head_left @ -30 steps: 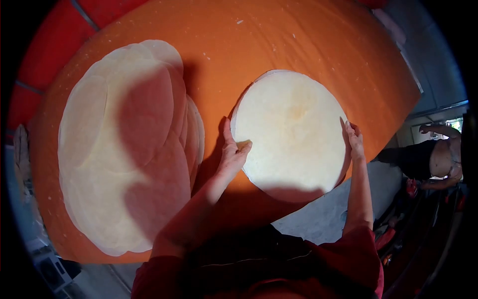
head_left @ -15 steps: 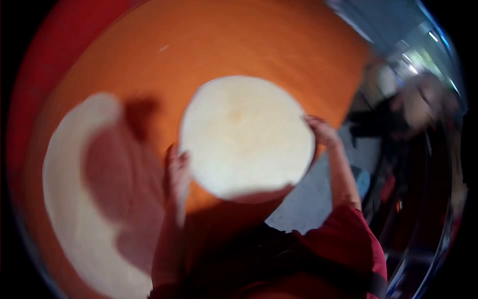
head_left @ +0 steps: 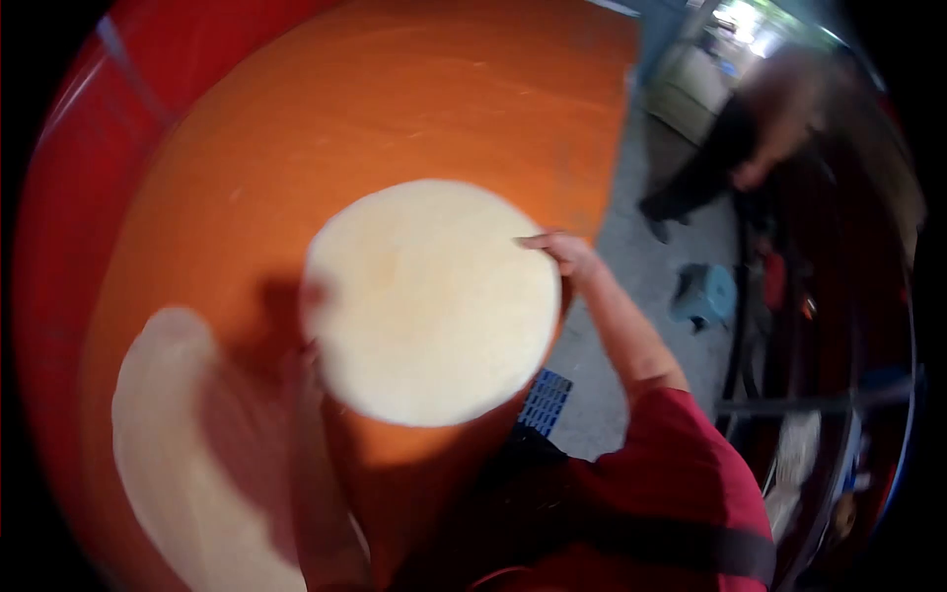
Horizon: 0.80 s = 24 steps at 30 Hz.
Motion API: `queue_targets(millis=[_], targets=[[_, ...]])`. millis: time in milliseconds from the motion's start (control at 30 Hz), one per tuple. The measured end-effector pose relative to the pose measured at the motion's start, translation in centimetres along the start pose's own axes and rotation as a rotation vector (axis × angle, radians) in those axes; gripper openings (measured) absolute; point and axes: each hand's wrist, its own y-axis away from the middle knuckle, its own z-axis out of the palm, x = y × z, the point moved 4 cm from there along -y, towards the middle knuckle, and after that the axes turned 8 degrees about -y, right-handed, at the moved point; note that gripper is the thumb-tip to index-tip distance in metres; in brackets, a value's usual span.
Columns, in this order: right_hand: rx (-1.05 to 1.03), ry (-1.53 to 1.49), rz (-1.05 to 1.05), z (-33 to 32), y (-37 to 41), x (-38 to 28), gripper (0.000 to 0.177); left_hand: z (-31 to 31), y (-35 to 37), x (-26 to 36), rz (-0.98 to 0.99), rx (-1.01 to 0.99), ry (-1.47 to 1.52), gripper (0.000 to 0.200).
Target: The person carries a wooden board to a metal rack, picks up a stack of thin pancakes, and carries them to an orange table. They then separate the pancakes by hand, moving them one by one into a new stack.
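A large, pale cream round disc (head_left: 434, 306), thin and with a faint yellowish spot near its middle, is held above an orange surface. My right hand (head_left: 564, 253) is closed on its upper right rim, fingertips lying over the top face. On the left rim, my left hand (head_left: 312, 360) is in shadow and blurred; it appears to grip the edge. A second pale, flat piece (head_left: 158, 424) with a curved outline lies on the orange surface to the left, partly under shadow and behind my left forearm.
The orange surface (head_left: 395, 89) curves beside a red wall (head_left: 74, 227). At right, a person (head_left: 779, 109) bends over, blurred. A blue-grey stool (head_left: 712, 293) stands on the grey floor (head_left: 602, 395). A blue slatted crate (head_left: 546, 402) and a dark rack (head_left: 829, 405) are nearby.
The disc and both hands have shifted left and slightly down in view. The camera has turned, so more floor, the stool and the crate show at right.
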Motion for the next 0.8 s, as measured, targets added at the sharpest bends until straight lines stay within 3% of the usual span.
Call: queue_targets(millis=[33,67,133,167,267,367,467,500,533,567,600,667,700,733,800], targets=[[0.073,0.019,-0.022,1.3,1.5,-1.0,0.028,2.2,2.4,2.8,0.133,0.245,-0.275,0.019],[0.154,0.083,-0.073,0.5,0.5,-1.1,0.026,8.0,6.1,8.3,0.393,0.429,-0.699,0.019],[0.068,0.187,-0.209,1.6,1.1,-2.5,0.026,8.7,7.3,7.8,0.651,0.635,-0.939,0.018],[0.025,0.181,-0.206,1.9,1.3,-2.5,0.026,10.8,8.8,9.1,0.553,0.632,-0.862,0.020],[-0.012,0.200,-0.109,-0.1,0.0,-2.1,0.023,8.9,7.3,6.9,0.346,0.600,-0.567,0.018],[0.075,0.042,-0.229,-0.9,-1.2,-1.5,0.020,10.4,8.1,8.1,0.366,0.672,-0.643,0.016],[0.101,0.112,-0.277,0.7,-0.6,-1.2,0.020,10.5,8.3,7.8,0.427,0.715,-0.713,0.016],[-0.019,0.077,-0.163,-0.5,-2.5,0.1,0.023,10.7,8.0,7.9,0.457,0.696,-0.739,0.017],[0.033,0.206,-0.169,3.3,1.1,-0.2,0.027,11.1,7.6,7.8,0.481,0.654,-0.740,0.017],[0.152,0.394,-0.287,2.0,0.5,-0.7,0.026,12.4,6.5,7.9,0.511,0.573,-0.714,0.017],[0.230,0.379,-0.369,-0.8,-1.9,0.0,0.027,13.3,5.9,8.4,0.503,0.474,-0.657,0.018],[0.262,0.299,-0.417,2.9,0.9,-2.5,0.035,14.2,6.0,9.0,0.417,0.340,-0.476,0.019],[0.422,0.432,-0.457,1.9,-0.7,-2.5,0.038,14.1,7.2,8.9,0.352,0.316,-0.385,0.020],[0.308,0.436,-0.416,1.5,-2.4,-2.7,0.039,13.9,8.7,8.7,0.281,0.313,-0.300,0.020],[0.306,0.540,-0.435,2.4,-2.9,-3.8,0.040,12.9,11.5,8.2,0.140,0.336,-0.141,0.022]])
